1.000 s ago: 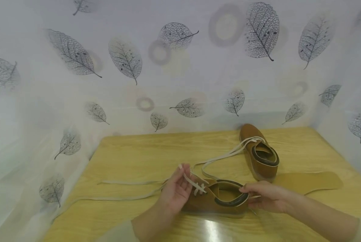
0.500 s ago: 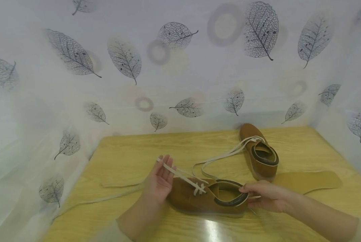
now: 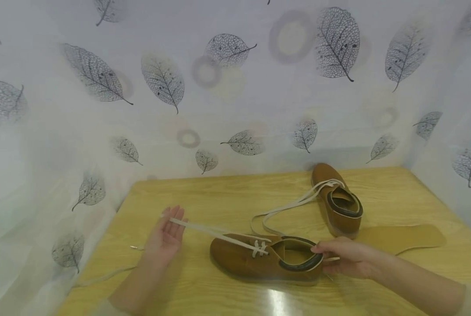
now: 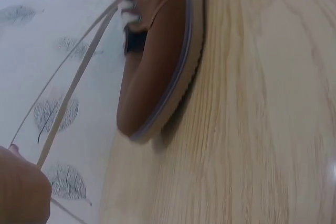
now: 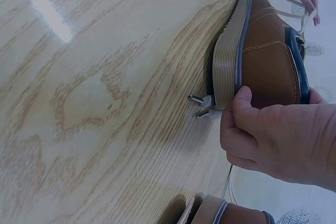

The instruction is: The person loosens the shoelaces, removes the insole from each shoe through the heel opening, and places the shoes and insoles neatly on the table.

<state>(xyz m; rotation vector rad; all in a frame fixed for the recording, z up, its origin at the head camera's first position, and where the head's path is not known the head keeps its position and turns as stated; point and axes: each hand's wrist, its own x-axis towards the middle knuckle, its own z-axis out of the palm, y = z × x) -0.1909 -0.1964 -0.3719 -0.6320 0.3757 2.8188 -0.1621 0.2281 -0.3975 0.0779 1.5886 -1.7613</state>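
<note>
A brown leather shoe (image 3: pixel 235 261) with a dark padded collar lies flat on the table, toe to the left. My right hand (image 3: pixel 347 256) grips its heel end; in the right wrist view, the thumb (image 5: pixel 242 98) presses low on the heel. Off to the left of the toe, my left hand (image 3: pixel 166 241) holds the pale shoelaces (image 3: pixel 219 231), drawn taut from the eyelets. In the left wrist view, two strands of lace (image 4: pixel 73 85) run from the shoe to this hand. A loose lace end with a metal tip (image 3: pixel 134 247) shows beside the left wrist.
A second brown shoe (image 3: pixel 343 215) stands at the back right, its laces (image 3: pixel 290 205) trailing left. A tan insole-shaped piece (image 3: pixel 403 237) lies beside it. Two metal lace tips (image 5: pixel 197 99) lie by the gripped heel. Leaf-patterned sheeting (image 3: pixel 243 96) surrounds the wooden table (image 3: pixel 203 188).
My left hand has moved left, away from the shoe, pulling the laces out straight and uncovering the toe. My right hand has stayed on the heel.
</note>
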